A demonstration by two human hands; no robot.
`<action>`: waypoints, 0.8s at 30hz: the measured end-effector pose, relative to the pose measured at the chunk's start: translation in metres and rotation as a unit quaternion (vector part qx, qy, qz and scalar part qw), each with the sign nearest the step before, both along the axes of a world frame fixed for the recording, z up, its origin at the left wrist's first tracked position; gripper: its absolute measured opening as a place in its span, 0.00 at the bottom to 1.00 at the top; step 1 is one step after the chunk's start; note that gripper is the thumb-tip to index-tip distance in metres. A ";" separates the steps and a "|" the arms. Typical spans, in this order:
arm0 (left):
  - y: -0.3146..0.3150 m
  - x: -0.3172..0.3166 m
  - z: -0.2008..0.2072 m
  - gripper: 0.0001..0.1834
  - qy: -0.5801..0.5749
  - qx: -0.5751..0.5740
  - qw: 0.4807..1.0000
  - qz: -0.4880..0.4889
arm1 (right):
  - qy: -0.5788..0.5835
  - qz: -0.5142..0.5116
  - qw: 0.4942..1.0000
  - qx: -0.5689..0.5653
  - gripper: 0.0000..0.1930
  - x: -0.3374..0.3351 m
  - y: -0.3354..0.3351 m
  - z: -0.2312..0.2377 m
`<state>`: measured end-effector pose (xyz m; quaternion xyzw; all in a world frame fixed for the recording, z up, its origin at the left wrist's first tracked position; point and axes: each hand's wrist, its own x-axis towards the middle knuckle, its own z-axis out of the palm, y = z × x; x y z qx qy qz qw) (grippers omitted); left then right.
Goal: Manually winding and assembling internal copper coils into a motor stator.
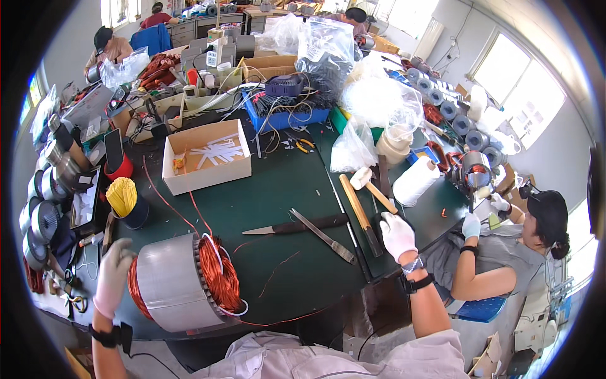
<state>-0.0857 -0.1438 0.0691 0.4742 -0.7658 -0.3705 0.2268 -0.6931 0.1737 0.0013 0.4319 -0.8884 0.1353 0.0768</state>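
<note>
On the green table in front of me lies a motor stator (169, 278), a grey metal cylinder with orange copper winding (218, 271) bulging from both ends. My left hand (113, 278), in a white glove, is beside its left end with fingers loosely bent and apart, holding nothing that I can see. Over at the right, my gloved right hand (398, 237) is closed round the handle end of a pale-headed mallet (377, 191). A wooden-handled hammer-like tool (357, 205) lies just left of the mallet. Nearer the stator are a dark-handled knife (297, 224) and a metal blade (323, 236).
A cardboard box (207, 183) with white strips stands behind the stator, a cup of yellow sleeves (124, 197) to its left. White thread spool (416, 182) and yellow-handled pliers (305, 146) lie farther back. A co-worker (505, 252) sits at the right, gloved hands at another stator (476, 170).
</note>
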 end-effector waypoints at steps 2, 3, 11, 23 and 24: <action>0.017 0.003 -0.019 0.21 0.076 0.047 0.996 -0.017 | -0.026 0.014 1.000 0.005 0.19 -0.011 -0.004 -0.002; 0.031 -0.004 -0.017 0.22 0.113 0.070 0.990 -0.041 | -0.065 -0.011 0.998 0.015 0.22 -0.012 -0.005 0.004; 0.011 -0.031 -0.059 0.32 0.367 0.089 0.907 -0.185 | -0.044 -0.087 0.974 0.204 0.15 -0.009 -0.004 0.004; -0.015 -0.033 -0.073 0.18 0.241 0.102 0.936 -0.237 | -0.016 0.089 0.982 0.166 0.18 0.070 0.024 0.094; -0.014 -0.034 -0.079 0.19 0.249 0.106 0.932 -0.240 | 0.005 0.080 0.988 0.131 0.17 0.095 0.014 0.103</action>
